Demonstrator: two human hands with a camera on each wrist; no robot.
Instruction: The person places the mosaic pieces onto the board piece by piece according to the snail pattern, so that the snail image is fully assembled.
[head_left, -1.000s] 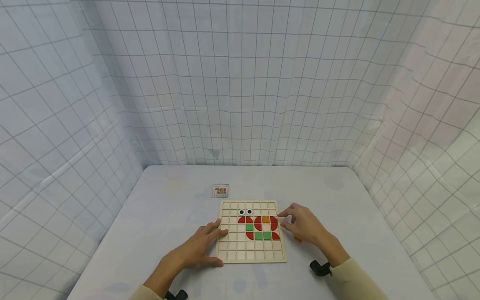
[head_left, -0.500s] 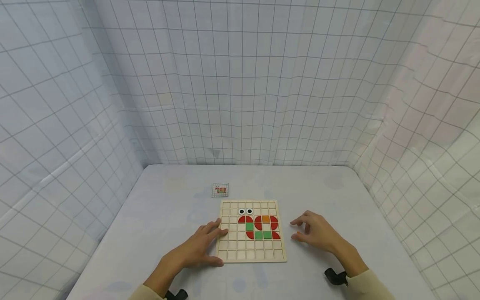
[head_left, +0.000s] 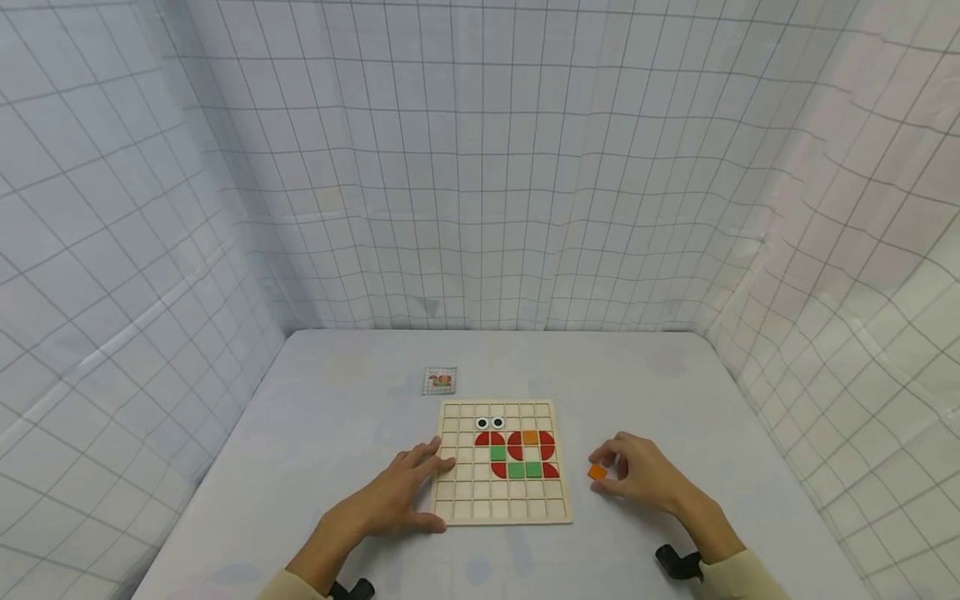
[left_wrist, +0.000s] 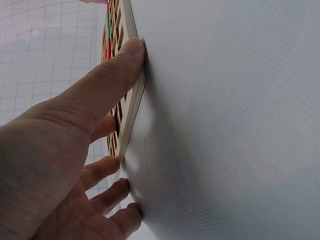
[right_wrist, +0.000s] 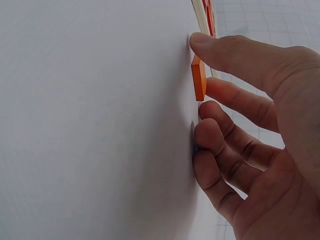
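Note:
A square wooden grid board (head_left: pixel 501 511) lies flat on the table, carrying red curved tiles, green square tiles (head_left: pixel 498 453), an orange tile (head_left: pixel 530 437) and two eye discs (head_left: pixel 482 423). My left hand (head_left: pixel 397 496) rests spread along the board's left side. Its thumb touches the near-left corner and a finger lies over the grid; the left wrist view shows the thumb (left_wrist: pixel 112 75) against the wooden edge. Right of the board, my right hand (head_left: pixel 645 473) has thumb and index finger at opposite sides of a loose orange square tile (right_wrist: pixel 198 80), pinching it at the table surface.
A small picture card (head_left: pixel 439 381) lies beyond the board's far-left corner, printed with a similar coloured figure. White grid-patterned curtains (head_left: pixel 480 167) enclose the table (head_left: pixel 345 400) at the back and both sides.
My right hand has moved from the board's right edge out to the right and closed its thumb and finger about the loose orange tile. The left hand and board stay in place.

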